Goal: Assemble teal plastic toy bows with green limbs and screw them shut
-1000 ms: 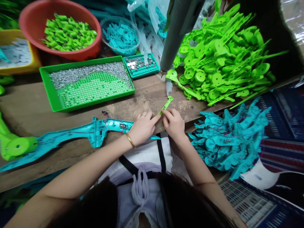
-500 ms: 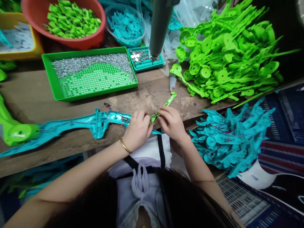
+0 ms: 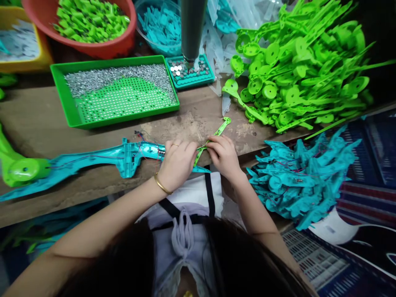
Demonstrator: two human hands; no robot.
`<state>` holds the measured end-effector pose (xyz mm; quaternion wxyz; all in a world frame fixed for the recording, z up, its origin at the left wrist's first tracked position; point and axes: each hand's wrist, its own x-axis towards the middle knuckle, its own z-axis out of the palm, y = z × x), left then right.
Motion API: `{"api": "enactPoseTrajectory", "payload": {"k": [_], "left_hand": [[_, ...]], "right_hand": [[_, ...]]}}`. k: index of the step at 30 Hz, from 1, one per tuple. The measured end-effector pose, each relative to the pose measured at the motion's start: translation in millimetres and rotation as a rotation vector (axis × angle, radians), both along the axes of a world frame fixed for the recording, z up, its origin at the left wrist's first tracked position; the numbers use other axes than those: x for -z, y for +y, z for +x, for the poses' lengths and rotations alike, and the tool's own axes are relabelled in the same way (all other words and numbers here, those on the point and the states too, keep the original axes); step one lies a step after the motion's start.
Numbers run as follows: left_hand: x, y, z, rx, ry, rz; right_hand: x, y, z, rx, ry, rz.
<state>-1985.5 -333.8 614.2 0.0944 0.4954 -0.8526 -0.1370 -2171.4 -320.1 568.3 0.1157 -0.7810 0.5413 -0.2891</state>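
Green strip point(image 3: 220, 127) slants over the bench point(image 3: 93, 140) edge, between both hands. Right hand point(image 3: 225, 157) has it pinched near mid-length, probably to steady it. Left hand point(image 3: 179, 160) fingers curl in from the side; tips hidden, can't tell if they're gripping. Blue shell point(image 3: 89, 162) lies hollow side up, so its wiring stays exposed. Tray point(image 3: 133, 116) of metal bits sits just beyond, presumably for short reach.
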Motion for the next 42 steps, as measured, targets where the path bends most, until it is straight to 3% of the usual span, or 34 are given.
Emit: {"api": "enactPoseTrajectory", "payload": {"k": [5,11,15,23,29,34,39,42], "left_hand": [[-1.3,1.6,3.4,0.046,0.129,0.090],[0.2,2.9,2.1,0.087,0.107,0.101],[3.0,1.8,2.6,0.116,0.000,0.032],[6.0,5.6,13.5,0.186,-0.012,-0.117],[-3.3,14.2,33.7,0.158,-0.087,-0.228],[-11.0,7.5,50.1,0.152,-0.241,-0.222],[-6.6,-2.7,58.5,0.164,-0.194,-0.156],[-3.9,-3.2,58.7,0.156,-0.137,-0.108]], "right_hand": [[-2.2,-1.6,-0.2,0.000,-0.055,0.036],[-6.8,-1.3,-2.4,-0.027,-0.044,0.084],[-10.2,-1.1,-2.7,-0.069,0.024,0.122],[-4.4,-1.9,8.8,0.015,0.107,0.085],[-8.6,-2.6,15.1,0.066,0.120,0.095],[-17.4,-5.7,21.6,0.105,0.127,0.167],[-24.9,-6.7,26.3,0.150,0.155,0.210],[-29.2,-3.1,30.9,0.086,0.149,0.161]]}}
